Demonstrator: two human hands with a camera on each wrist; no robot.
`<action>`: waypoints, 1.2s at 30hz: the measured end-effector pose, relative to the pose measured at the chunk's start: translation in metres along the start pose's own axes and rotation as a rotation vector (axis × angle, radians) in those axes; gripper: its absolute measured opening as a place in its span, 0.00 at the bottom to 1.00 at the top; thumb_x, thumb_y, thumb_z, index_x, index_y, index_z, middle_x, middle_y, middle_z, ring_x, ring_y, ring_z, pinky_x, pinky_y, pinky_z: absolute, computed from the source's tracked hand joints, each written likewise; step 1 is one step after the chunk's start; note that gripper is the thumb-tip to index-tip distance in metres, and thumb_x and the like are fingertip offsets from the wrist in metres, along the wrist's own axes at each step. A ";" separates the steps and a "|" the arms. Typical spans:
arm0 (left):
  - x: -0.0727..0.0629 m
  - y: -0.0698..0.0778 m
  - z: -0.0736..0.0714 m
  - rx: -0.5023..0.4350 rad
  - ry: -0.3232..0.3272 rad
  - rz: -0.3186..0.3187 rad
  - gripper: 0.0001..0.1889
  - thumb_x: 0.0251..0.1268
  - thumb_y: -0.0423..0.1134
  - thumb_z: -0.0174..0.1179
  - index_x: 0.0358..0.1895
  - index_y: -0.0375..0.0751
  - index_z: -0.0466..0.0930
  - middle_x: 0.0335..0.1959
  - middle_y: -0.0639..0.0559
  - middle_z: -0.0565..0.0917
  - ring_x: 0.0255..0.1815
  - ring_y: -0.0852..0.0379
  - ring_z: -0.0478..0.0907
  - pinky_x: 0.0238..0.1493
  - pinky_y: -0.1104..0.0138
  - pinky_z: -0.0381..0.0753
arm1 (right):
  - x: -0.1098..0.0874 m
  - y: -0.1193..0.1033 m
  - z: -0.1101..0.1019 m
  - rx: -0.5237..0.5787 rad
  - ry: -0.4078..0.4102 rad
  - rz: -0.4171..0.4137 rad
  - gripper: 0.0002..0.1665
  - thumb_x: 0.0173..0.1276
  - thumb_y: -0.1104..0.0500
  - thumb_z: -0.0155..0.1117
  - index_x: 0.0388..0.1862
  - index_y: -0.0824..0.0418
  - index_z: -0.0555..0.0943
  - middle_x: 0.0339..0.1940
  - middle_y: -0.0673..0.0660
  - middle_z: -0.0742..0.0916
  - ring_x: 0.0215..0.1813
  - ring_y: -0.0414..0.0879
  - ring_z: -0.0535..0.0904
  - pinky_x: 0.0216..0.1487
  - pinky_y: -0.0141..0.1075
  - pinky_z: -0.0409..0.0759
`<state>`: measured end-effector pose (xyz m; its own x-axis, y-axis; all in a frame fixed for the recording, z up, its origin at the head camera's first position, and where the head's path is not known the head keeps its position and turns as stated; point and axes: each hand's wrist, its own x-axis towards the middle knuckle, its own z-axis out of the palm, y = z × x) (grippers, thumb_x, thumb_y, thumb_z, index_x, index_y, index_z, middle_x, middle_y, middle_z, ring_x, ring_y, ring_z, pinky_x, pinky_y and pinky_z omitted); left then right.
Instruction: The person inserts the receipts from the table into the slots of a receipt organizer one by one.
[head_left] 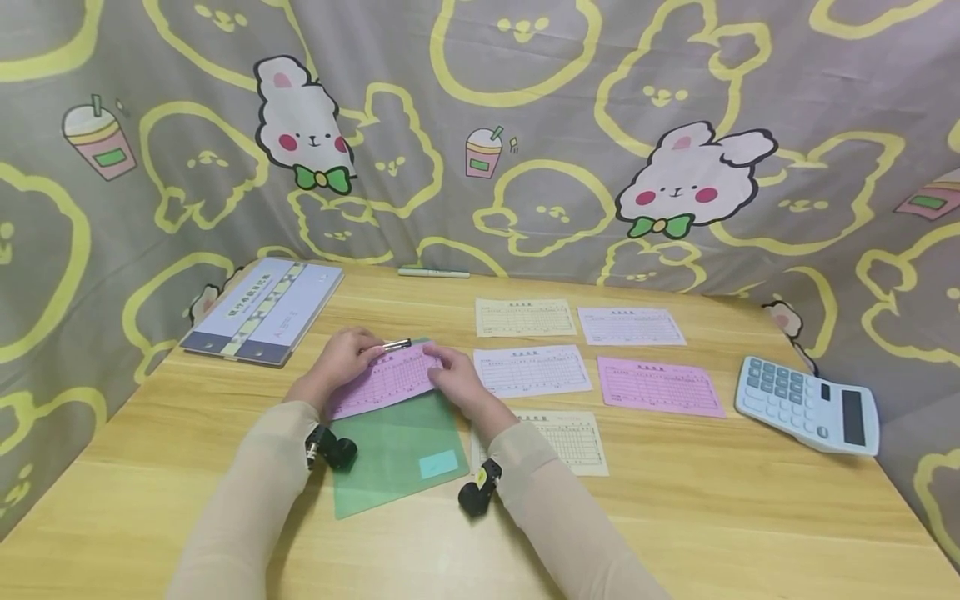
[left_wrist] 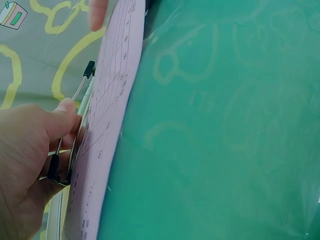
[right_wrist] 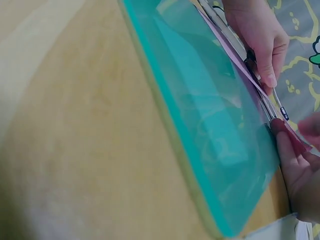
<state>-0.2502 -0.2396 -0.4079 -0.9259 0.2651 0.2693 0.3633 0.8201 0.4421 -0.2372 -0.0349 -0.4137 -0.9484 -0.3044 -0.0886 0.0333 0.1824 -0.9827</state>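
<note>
A green clipboard [head_left: 397, 442] lies at a slant on the table, with a pink printed form [head_left: 386, 379] over its upper part. My left hand [head_left: 341, 360] is at the top edge and pinches the clip [left_wrist: 82, 95], a wire lever with black ends. Thumb and fingers of that hand [left_wrist: 30, 150] are bent round the lever. On the other side, my right hand [head_left: 457, 379] holds the form's upper right corner between thumb and fingers. In the right wrist view the right hand [right_wrist: 300, 170] grips the clipboard's top edge area, where the pink paper curls up.
Right of the clipboard lie white forms [head_left: 532, 371], another pink form [head_left: 660, 386] and cream forms [head_left: 523, 318], one partly under my right forearm. A calculator [head_left: 806, 406] sits far right. A bound journal [head_left: 262, 310] is at back left, a pen [head_left: 433, 272] by the curtain.
</note>
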 end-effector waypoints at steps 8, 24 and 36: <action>-0.001 0.001 0.000 -0.006 -0.018 -0.056 0.11 0.58 0.37 0.55 0.39 0.33 0.80 0.35 0.42 0.77 0.40 0.44 0.70 0.45 0.53 0.65 | -0.002 0.001 -0.003 -0.038 0.005 0.021 0.13 0.49 0.71 0.56 0.34 0.62 0.81 0.40 0.53 0.80 0.34 0.42 0.73 0.33 0.29 0.72; -0.002 0.002 0.001 -0.012 -0.003 -0.042 0.12 0.56 0.38 0.56 0.38 0.33 0.80 0.33 0.44 0.77 0.39 0.46 0.70 0.44 0.54 0.66 | -0.002 0.000 -0.002 -0.119 -0.063 0.022 0.33 0.48 0.73 0.58 0.56 0.61 0.69 0.49 0.59 0.75 0.38 0.45 0.73 0.33 0.31 0.73; -0.005 0.004 0.002 -0.005 0.034 -0.015 0.12 0.56 0.37 0.56 0.38 0.32 0.79 0.34 0.43 0.77 0.40 0.44 0.69 0.45 0.54 0.65 | 0.000 0.001 -0.001 -0.201 -0.040 0.001 0.29 0.50 0.71 0.58 0.55 0.60 0.70 0.50 0.58 0.75 0.46 0.46 0.72 0.47 0.34 0.69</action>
<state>-0.2446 -0.2368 -0.4094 -0.9273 0.2353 0.2912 0.3499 0.8214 0.4505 -0.2372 -0.0337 -0.4141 -0.9350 -0.3403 -0.0995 -0.0337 0.3647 -0.9305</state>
